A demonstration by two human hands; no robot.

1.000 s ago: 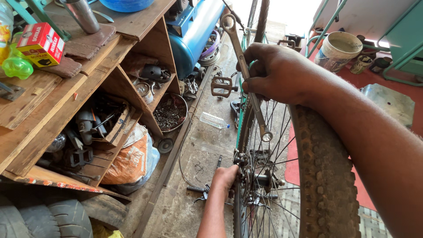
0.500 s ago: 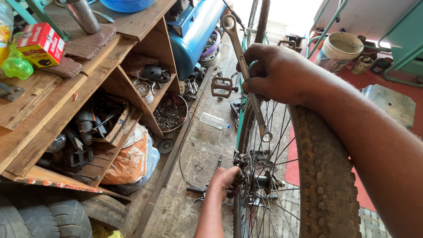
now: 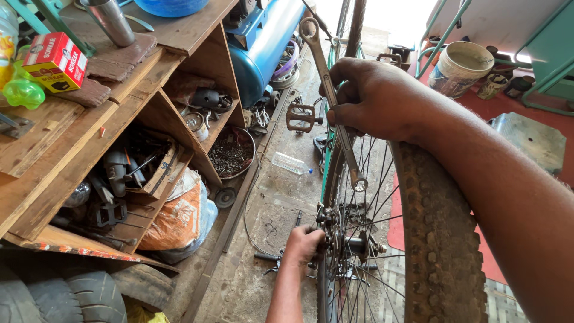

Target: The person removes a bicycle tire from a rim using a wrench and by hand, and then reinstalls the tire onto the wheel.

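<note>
1. Right hand (image 3: 376, 101): closed in a fist round the shaft of a long spanner (image 3: 332, 96), gripping it near the middle. The ring end stands above the hand; the other end hangs below it, against the spokes.
2. Left hand (image 3: 304, 244): low down, fingers closed at the hub (image 3: 353, 244) of the wheel (image 3: 439, 239). Whether it grips a nut or a small part there cannot be told; the fingertips are hidden behind the hub parts.
3. The hands are well apart, the right one high and the left one directly below it.
4. The wheel stands upright between the arms; its knobbly tyre runs under the right forearm, and the spokes fill the gap between the two hands.
5. A green frame (image 3: 327, 167) runs down from beneath the right hand toward the hub.
6. A pedal (image 3: 300, 117) sits just left of the right hand.
7. A clear bottle (image 3: 292, 163) lies on the concrete floor, left of the wheel, between the heights of the two hands.
8. Wooden shelves (image 3: 119, 113) stand further to the left of both hands, packed with metal parts; a bowl of small hardware (image 3: 232, 154) sits at their foot.
9. A blue tank (image 3: 263, 45) lies beyond the shelves, up and left of the right hand.
10. A white bucket (image 3: 459, 67) stands beyond the right hand, to its right.
11. Old tyres (image 3: 78, 293) lie well left of the left hand.
</note>
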